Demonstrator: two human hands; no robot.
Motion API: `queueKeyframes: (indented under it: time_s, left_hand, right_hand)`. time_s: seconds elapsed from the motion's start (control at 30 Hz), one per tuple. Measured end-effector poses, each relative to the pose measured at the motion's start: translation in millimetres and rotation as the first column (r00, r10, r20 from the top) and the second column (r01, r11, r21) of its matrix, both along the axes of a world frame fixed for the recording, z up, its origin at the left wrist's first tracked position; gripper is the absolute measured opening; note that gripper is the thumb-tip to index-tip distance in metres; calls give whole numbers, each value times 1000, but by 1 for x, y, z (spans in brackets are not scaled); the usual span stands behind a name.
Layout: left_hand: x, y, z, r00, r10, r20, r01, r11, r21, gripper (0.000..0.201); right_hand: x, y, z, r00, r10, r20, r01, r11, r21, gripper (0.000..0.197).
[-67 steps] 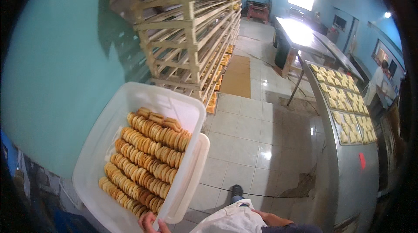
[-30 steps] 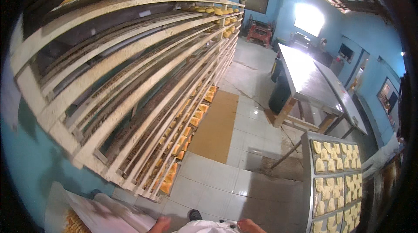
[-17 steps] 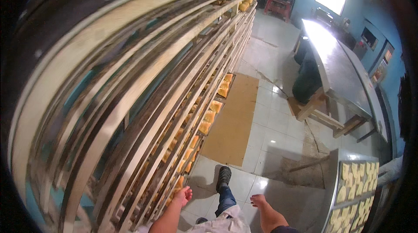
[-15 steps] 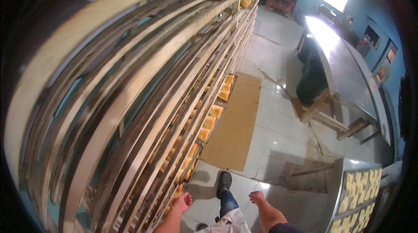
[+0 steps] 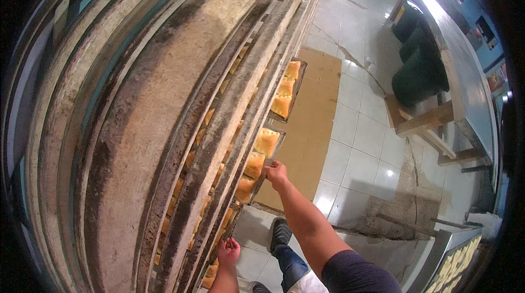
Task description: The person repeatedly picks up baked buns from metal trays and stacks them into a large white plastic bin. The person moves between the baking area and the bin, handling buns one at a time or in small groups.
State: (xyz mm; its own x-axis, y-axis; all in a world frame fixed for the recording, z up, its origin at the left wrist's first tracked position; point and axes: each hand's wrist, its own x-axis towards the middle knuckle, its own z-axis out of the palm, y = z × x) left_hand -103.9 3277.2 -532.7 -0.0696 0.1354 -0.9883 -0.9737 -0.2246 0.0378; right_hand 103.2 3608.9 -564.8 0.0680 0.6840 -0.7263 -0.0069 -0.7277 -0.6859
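Observation:
A dark baking tray (image 5: 284, 137) of golden-brown baked pastries (image 5: 254, 165) juts from a low level of the wooden rack (image 5: 164, 90). My right hand (image 5: 276, 175) is closed on its outer edge, with the arm stretched forward. My left hand (image 5: 228, 251) is lower and nearer, its fingers curled beside the edge of another tray (image 5: 234, 222) of pastries. Whether the left fingers grip that tray cannot be made out. A third tray (image 5: 299, 77) of the same pastries sticks out farther along the rack.
A brown cardboard sheet (image 5: 311, 129) lies on the white tiles beside the rack. On the right stands a metal-topped table (image 5: 465, 68) on wooden legs, with dark green bins (image 5: 418, 77) under it. Pale dough pieces (image 5: 454, 265) lie on a tray at lower right. My shoe (image 5: 280, 235) is near the cardboard.
My view has come lower and closer to the rack. My right hand has reached forward and left from the open floor to the tray's edge. My left hand stays low beside the rack.

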Motion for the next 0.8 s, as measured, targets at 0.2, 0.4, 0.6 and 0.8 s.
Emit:
queueKeyframes:
  time_s: [0.2,0.4,0.6,0.8]
  left_hand:
    - [16,-68,22,947,-17,-321,67,987,146,28]
    - [25,-172,53,949,136,-283,-69,969,237,47]
    - [-7,-287,71,977,-53,-205,118,940,320,46]
    - [-12,-450,118,942,-285,-178,334,849,409,39]
  right_hand:
    - [70,-97,-4,910,-147,-388,93,984,-155,30]
    - [170,-236,38,684,-132,-717,-35,976,-214,42]
    - [196,-387,131,814,-167,-557,147,986,-82,38]
    - [220,-630,234,774,-344,-532,361,930,-76,37]
